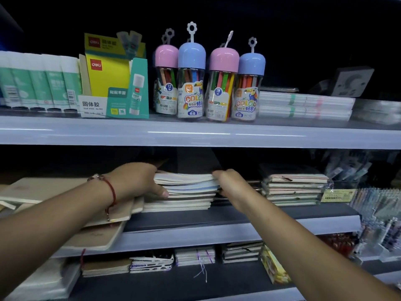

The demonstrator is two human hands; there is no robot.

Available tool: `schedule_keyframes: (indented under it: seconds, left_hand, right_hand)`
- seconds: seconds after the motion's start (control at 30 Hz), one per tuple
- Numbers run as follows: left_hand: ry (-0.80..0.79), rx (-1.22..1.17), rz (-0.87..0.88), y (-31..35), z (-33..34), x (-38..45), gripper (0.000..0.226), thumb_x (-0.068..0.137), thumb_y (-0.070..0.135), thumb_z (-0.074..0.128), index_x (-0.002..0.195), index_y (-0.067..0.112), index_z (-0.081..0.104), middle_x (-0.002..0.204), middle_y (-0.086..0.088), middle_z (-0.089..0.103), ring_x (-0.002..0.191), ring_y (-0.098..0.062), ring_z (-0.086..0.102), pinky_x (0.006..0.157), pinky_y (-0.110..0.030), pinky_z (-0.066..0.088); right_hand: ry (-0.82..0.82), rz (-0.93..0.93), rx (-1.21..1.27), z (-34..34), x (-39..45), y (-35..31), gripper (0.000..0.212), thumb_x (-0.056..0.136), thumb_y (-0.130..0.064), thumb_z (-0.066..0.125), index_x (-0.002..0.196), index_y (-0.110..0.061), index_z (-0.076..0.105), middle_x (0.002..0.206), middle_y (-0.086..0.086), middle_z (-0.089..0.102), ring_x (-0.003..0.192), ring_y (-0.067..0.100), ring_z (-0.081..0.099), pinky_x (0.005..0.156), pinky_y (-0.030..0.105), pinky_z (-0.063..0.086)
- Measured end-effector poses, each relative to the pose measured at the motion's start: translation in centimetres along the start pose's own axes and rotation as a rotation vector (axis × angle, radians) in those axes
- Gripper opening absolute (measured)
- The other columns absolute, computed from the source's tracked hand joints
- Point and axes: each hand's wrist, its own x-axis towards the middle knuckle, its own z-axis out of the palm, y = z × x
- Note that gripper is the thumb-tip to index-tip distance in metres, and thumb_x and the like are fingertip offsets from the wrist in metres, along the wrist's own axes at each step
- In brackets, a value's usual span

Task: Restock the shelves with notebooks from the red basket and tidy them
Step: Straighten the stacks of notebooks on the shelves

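Left hand [138, 181]: thumb pressed on the front edge of the notebook stack [186, 192], other fingers hidden behind it; grip extent cannot be told. Right hand [227, 181]: fingers curled round the stack's right end. Stack lies on the middle shelf [238, 227], between tan notebooks [43, 190] and a wrapped notebook pile [295, 187]. Upper shelf [195, 133]: glue sticks [39, 81], crayon jars [208, 83]. Surroundings dark.

I see crayon jars [221, 83] with pink and blue caps. The glue box [112, 77] is yellow and green. The notebook stack [186, 190] has white and pale blue edges. The brown notebooks [65, 192] are plain tan. A red bracelet [109, 190] wraps my left wrist.
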Motion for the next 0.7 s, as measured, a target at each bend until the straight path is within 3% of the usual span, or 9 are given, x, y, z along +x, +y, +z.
schedule_keyframes:
  seconds: [0.07,0.13,0.23,0.33,0.4,0.5,0.6,0.7]
  left_hand:
    - [-0.01,0.012,-0.025,-0.6,-0.5,-0.3,0.076,0.074,0.073,0.067,0.131,0.024,0.058,0.082,0.011,0.063,0.079,-0.011,0.058,0.073,-0.026,0.046]
    - [0.007,0.012,-0.021,-0.9,-0.5,-0.7,0.083,0.075,0.076,0.062,0.14,0.027,0.049,0.074,0.013,0.054,0.071,-0.009,0.051,0.065,-0.022,0.039]
    - [0.077,0.024,0.03,-1.2,0.0,-1.3,0.086,0.073,0.075,0.065,0.143,0.03,0.046,0.087,0.01,0.059,0.078,-0.013,0.056,0.068,-0.027,0.04]
    - [0.157,0.087,0.026,-1.0,0.7,-1.1,0.079,0.078,0.068,0.068,0.139,0.023,0.049,0.107,-0.006,0.07,0.096,-0.026,0.065,0.07,-0.028,0.038]
    - [0.196,0.116,0.03,-0.7,0.9,-0.9,0.082,0.079,0.065,0.069,0.144,0.022,0.044,0.115,-0.01,0.069,0.102,-0.029,0.065,0.069,-0.027,0.036]
    - [0.212,0.155,0.012,-0.5,1.3,-0.4,0.079,0.084,0.063,0.066,0.148,0.025,0.038,0.112,-0.011,0.069,0.102,-0.031,0.065,0.069,-0.028,0.038]
    - [0.222,0.176,-0.011,-0.7,1.7,0.0,0.077,0.085,0.063,0.064,0.147,0.027,0.037,0.111,-0.009,0.068,0.102,-0.031,0.065,0.07,-0.029,0.04]
    - [0.216,0.142,0.012,-0.7,1.8,-0.1,0.083,0.084,0.065,0.063,0.152,0.031,0.03,0.106,-0.008,0.068,0.098,-0.029,0.065,0.072,-0.029,0.043]
  right_hand:
    - [-0.045,-0.061,-0.141,0.2,-1.4,-0.2,0.023,0.099,-0.036,0.052,0.102,-0.013,0.053,0.104,0.0,0.058,0.095,0.019,0.053,0.086,0.035,0.042]
    - [-0.142,-0.125,-0.184,-0.3,-2.8,-0.3,0.02,0.097,-0.038,0.059,0.101,-0.02,0.051,0.101,-0.012,0.057,0.092,0.008,0.055,0.08,0.023,0.042]
    - [-0.234,-0.218,-0.35,-1.3,-3.3,0.0,0.02,0.085,-0.024,0.077,0.09,-0.026,0.057,0.088,-0.018,0.062,0.079,-0.003,0.059,0.063,0.009,0.044]
    - [-0.097,-0.312,-0.719,-1.6,-2.4,0.0,0.033,0.077,-0.033,0.084,0.082,-0.024,0.053,0.077,-0.012,0.056,0.069,0.003,0.052,0.055,0.019,0.037]
    - [-0.034,-0.337,-0.815,-1.5,-1.6,-0.1,0.039,0.073,-0.036,0.086,0.075,-0.022,0.05,0.073,-0.008,0.055,0.064,0.005,0.049,0.051,0.022,0.033]
    - [0.029,-0.316,-0.832,-1.1,-0.2,0.2,0.039,0.072,-0.04,0.086,0.076,-0.012,0.059,0.067,-0.002,0.055,0.062,0.014,0.054,0.049,0.025,0.034]
    - [0.044,-0.28,-0.81,-0.9,0.6,0.4,0.042,0.071,-0.039,0.087,0.081,-0.005,0.064,0.067,0.003,0.059,0.066,0.019,0.059,0.057,0.032,0.043]
    - [-0.081,-0.268,-0.56,-1.2,0.5,0.9,0.035,0.068,-0.03,0.09,0.09,-0.009,0.071,0.081,0.0,0.073,0.077,0.014,0.069,0.072,0.028,0.055]
